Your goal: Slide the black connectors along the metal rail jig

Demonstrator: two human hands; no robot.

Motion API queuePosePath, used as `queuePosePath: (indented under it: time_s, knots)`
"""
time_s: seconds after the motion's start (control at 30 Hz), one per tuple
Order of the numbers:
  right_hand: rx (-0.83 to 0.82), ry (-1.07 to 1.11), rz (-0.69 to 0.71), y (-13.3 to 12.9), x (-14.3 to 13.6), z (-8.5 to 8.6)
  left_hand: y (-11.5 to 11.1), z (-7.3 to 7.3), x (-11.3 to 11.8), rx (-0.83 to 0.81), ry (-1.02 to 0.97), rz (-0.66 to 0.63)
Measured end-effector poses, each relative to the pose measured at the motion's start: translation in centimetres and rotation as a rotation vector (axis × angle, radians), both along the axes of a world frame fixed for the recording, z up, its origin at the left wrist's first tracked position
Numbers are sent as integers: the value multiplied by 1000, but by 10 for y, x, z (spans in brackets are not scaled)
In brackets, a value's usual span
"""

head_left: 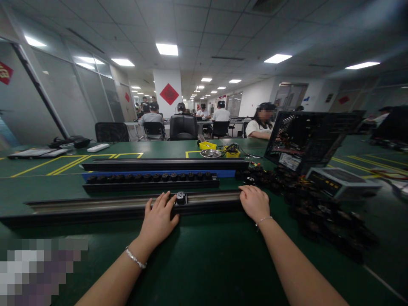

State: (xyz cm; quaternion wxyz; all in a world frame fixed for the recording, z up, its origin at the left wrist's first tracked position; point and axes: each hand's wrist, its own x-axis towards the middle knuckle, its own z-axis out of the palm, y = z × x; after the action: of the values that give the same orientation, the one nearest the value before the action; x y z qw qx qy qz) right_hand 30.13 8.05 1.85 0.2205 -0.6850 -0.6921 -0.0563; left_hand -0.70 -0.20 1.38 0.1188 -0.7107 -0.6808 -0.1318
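Note:
A long black rail (pixel 105 207) with a pale inner channel lies across the green table. My left hand (pixel 158 214) rests on its front edge with fingers spread, just left of a small black-and-silver part (pixel 181 197) seated in the channel. At the rail's right end is my right hand (pixel 255 202), its fingers bent over the end; whatever they may hold is hidden. A similar small part (pixel 249 181) lies just beyond that hand. Behind the rail, a row of black round parts (pixel 149 178) sits along a second rail (pixel 153 185), beside a blue strip (pixel 226 173).
Many black parts (pixel 321 208) lie heaped at the right, near a metal box (pixel 344 182) and an open black computer case (pixel 306 136). Farther back are another rail (pixel 165 164), a round metal dish (pixel 210 153) and a yellow bin (pixel 208 145). A person (pixel 261 123) sits across the table.

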Motion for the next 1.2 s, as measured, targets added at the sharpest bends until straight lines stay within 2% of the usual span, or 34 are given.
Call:
queuePosePath:
  time_s: [0.23, 0.47, 0.6, 0.73, 1.07, 1.2]
  knots:
    - [106, 39, 37, -4, -7, 0, 1, 1, 2, -14, 7, 15]
    - [140, 18, 458, -35, -66, 3, 3, 0, 4, -23, 10, 12]
    - [92, 8, 578, -51, -96, -1, 3, 0, 6, -7, 16, 16]
    - [36, -65, 583, -54, -106, -4, 4, 0, 8, -3, 20, 18]
    - [1, -112, 572, -53, -105, -3, 3, 2, 8, -21, -3, 13]
    - [-25, -130, 574, -52, -106, 0, 3, -1, 9, 24, 14, 7]
